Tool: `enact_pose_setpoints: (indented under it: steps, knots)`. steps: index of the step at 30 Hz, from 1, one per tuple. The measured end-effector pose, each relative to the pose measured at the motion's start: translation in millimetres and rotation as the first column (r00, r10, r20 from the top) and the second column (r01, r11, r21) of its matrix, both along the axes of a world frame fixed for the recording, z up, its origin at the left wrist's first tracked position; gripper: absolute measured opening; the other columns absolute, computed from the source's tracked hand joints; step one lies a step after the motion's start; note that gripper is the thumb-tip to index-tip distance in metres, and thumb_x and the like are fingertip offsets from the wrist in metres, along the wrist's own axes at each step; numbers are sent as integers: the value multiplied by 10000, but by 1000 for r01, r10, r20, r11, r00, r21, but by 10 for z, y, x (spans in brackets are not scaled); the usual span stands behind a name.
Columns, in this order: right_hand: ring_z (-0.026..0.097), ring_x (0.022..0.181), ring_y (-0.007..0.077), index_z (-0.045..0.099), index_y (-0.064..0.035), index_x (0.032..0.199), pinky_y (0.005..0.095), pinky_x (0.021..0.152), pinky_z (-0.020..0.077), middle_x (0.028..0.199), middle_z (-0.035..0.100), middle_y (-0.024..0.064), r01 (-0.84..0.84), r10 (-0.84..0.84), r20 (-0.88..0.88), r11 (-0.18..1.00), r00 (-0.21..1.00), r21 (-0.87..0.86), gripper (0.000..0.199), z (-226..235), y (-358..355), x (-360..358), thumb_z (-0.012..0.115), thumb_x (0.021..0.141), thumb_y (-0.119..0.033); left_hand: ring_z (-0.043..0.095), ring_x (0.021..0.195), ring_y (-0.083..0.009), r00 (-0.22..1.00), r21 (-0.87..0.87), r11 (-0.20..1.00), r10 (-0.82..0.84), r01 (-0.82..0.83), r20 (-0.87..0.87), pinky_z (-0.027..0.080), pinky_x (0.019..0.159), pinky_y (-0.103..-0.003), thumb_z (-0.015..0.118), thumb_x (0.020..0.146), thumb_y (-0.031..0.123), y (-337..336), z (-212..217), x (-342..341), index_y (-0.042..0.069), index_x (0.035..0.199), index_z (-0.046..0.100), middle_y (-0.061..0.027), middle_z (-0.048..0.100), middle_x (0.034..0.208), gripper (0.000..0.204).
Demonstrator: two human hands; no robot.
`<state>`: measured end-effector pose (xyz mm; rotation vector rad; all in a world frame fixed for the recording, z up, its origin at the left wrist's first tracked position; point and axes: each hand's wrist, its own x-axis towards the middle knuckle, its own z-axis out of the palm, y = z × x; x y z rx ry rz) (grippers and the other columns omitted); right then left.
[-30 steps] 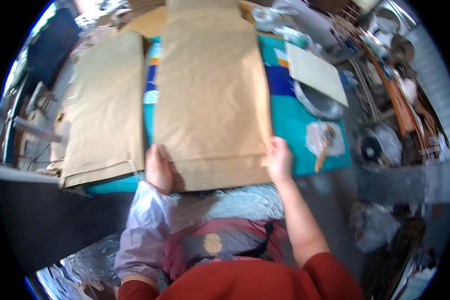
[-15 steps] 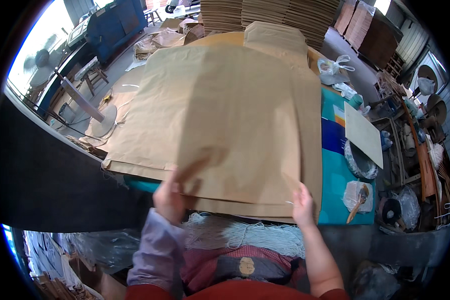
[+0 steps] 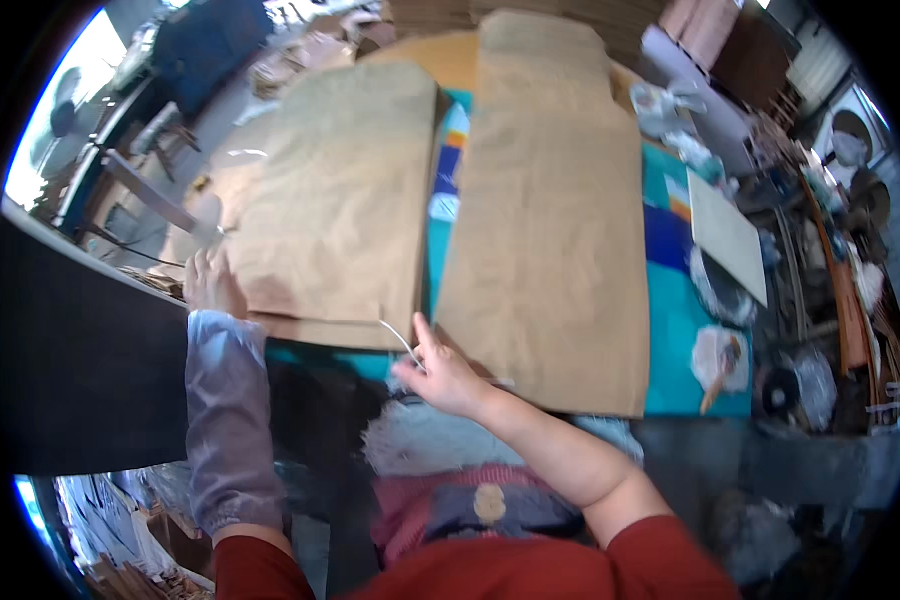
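Two stacks of large brown paper sheets lie side by side on a teal-covered table [image 3: 675, 330]. My left hand [image 3: 208, 283] rests flat on the near left corner of the left stack [image 3: 330, 200]. My right hand [image 3: 438, 372] sits at the near left corner of the right stack [image 3: 550, 220], fingers pinching a thin white strand [image 3: 398, 338] beside the paper's edge. A pale sleeve cover wraps my left forearm.
A pale flat board [image 3: 725, 235], a round wire item [image 3: 722, 295] and a brush on a white cloth [image 3: 720, 365] lie on the table's right side. Cluttered shelves stand at far right. A dark surface [image 3: 80, 370] and floor are at left.
The top brown sheet, held wide in both hands, has been laid onto the left stack. My left hand moved to its left corner; my right hand went to the right stack's corner.
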<state>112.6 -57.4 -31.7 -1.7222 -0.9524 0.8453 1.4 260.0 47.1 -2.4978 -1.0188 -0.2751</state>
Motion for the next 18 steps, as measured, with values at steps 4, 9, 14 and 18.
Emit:
enact_pose_setpoints:
  steps: [4, 9, 14, 18]
  knots:
    - [658, 827, 237, 408, -37, 1382, 338, 794, 515, 983, 656, 168, -292, 264, 224, 950, 938, 106, 639, -56, -1294, -100, 685, 828, -193, 489, 1061, -263, 791, -620, 494, -330, 609, 515, 403, 889, -394, 672, 802, 172, -1604, -583, 333, 90, 1168, 591, -101, 514, 1113, 384]
    - [628, 864, 138, 655, 0, 1050, 295, 737, 508, 945, 667, 93, 226, -218, 63, 932, 974, -285, 242, 353, -2504, 270, 669, 821, -77, 493, 1022, -268, 592, -599, 293, -704, 746, 393, 382, 883, -422, 725, 735, 238, -2909, -658, 526, 149, 1213, 601, -85, 533, 1061, 502]
    - [588, 784, 277, 665, -63, 1077, 392, 683, 474, 844, 575, 111, 698, -319, 859, 714, 401, -61, 274, 350, -3646, 939, 551, 836, 0, 481, 1056, -269, 685, -624, 429, -686, 654, 245, 374, 893, -398, 701, 760, 328, -2866, -816, 511, 118, 1282, 545, -68, 526, 1109, 584]
    - [572, 836, 315, 616, -123, 1171, 421, 712, 465, 896, 527, 120, 740, -117, 898, 616, 425, -270, 403, 270, -4091, 1170, 515, 812, 31, 503, 1032, -300, 741, -620, 499, -638, 605, 209, 406, 873, -414, 692, 768, 227, -2781, -766, 499, 48, 1232, 525, -113, 534, 1091, 525]
